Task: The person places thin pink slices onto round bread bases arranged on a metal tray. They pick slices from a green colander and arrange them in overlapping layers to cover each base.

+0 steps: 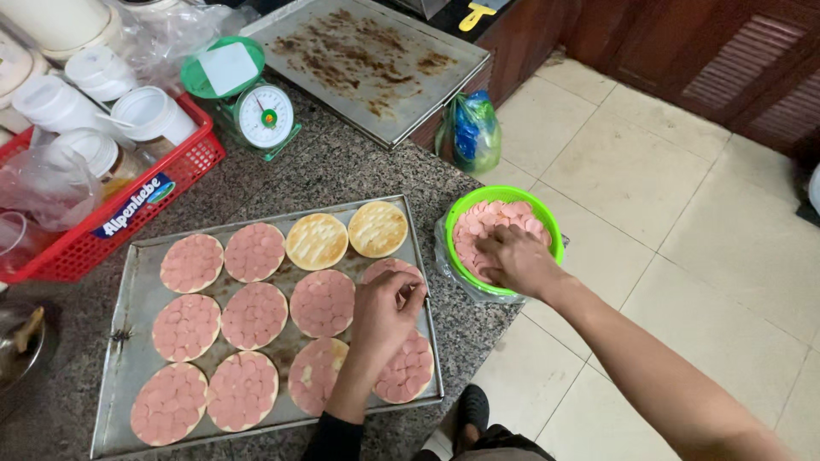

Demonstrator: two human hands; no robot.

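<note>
Twelve round bases on a metal tray, ten covered in pink sausage slices, two bare. Left hand pinches slices above the tray's right side. Beyond, right hand digs curled fingers into slices in the green bowl; whether it grips any cannot be told.

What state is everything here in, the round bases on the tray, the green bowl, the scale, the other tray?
Baking tray: holds twelve round bases.
Covered bases: topped with pink sausage slices.
Two bare bases: no slices yet.
Green bowl: holds sausage slices.
Right hand: in the bowl, on the slices.
Left hand: over a base, fingers curled.
Kitchen scale: pan bears only a white sheet.
Far tray: bare, brown-stained.
</note>
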